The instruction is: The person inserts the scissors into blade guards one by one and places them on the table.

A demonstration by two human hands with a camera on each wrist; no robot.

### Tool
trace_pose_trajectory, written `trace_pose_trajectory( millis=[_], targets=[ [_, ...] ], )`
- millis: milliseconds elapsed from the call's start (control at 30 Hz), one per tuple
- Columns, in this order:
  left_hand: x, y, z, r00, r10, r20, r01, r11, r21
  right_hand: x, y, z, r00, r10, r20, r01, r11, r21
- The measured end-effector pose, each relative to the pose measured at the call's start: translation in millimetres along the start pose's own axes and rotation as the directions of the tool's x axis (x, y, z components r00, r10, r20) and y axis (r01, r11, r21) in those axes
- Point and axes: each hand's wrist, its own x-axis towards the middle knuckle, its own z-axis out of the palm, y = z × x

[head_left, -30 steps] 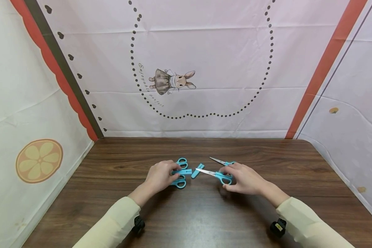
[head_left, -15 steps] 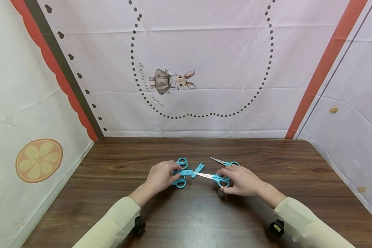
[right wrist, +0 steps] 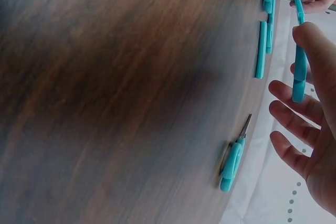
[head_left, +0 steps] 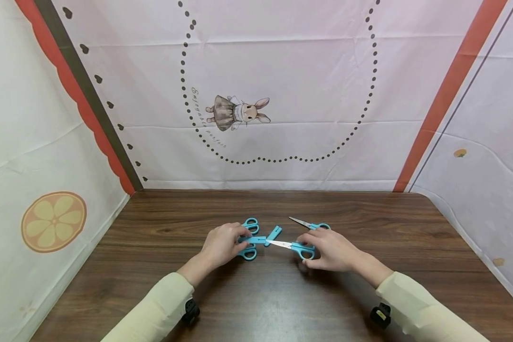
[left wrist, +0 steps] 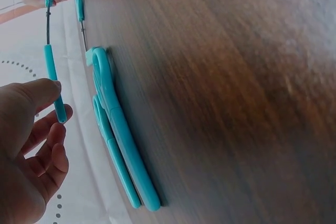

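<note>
My left hand (head_left: 223,243) pinches a turquoise scissor blade cover (head_left: 258,240) between thumb and fingers, above the table. My right hand (head_left: 334,249) holds turquoise-handled scissors (head_left: 298,247) by the handles, the closed blades pointing left. In the left wrist view, the blades meet the mouth of the cover (left wrist: 50,61); how far the tip is inside cannot be told. Below my left hand lie two sheathed scissors (left wrist: 121,135). A loose blade cover (head_left: 275,232) lies on the table between the hands. Beyond my right hand rest uncovered scissors (head_left: 301,221).
The dark wooden table (head_left: 256,304) extends around both hands. A white printed cloth (head_left: 316,95) hangs behind it and at both sides. Each wrist wears a small black camera (head_left: 191,311).
My right hand has moved left with the scissors, bringing the blades in line with the cover and to its mouth. The left hand has shifted the cover only slightly.
</note>
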Motion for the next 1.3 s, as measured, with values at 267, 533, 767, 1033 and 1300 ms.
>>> trace_pose_trajectory(
  millis=[267,533,767,1033,1300],
  targets=[
    [-1.7,1.8,-0.9,1.000,0.011,0.010,-0.010,1.000,-0.014,2.1,-2.1,0.2,1.000,0.006,0.019,-0.005,1.000,-0.010],
    [-3.0,3.6,-0.6,0.999,0.050,0.006,-0.050,0.998,-0.024,3.2,-1.8,2.2,1.000,-0.003,0.019,0.003,1.000,-0.018],
    [-1.5,5.6,2.1,0.997,0.070,-0.012,-0.070,0.997,-0.028,4.9,-2.9,5.7,0.999,-0.034,-0.002,0.034,0.999,-0.012],
    [-1.8,7.6,2.4,0.997,0.070,0.019,-0.069,0.996,-0.053,7.0,-2.9,9.3,0.998,-0.063,-0.018,0.063,0.998,-0.023],
    [-0.9,8.7,4.7,0.995,0.097,0.003,-0.097,0.994,-0.049,8.9,-4.2,9.2,0.998,-0.068,-0.013,0.068,0.998,-0.007]
  ],
)
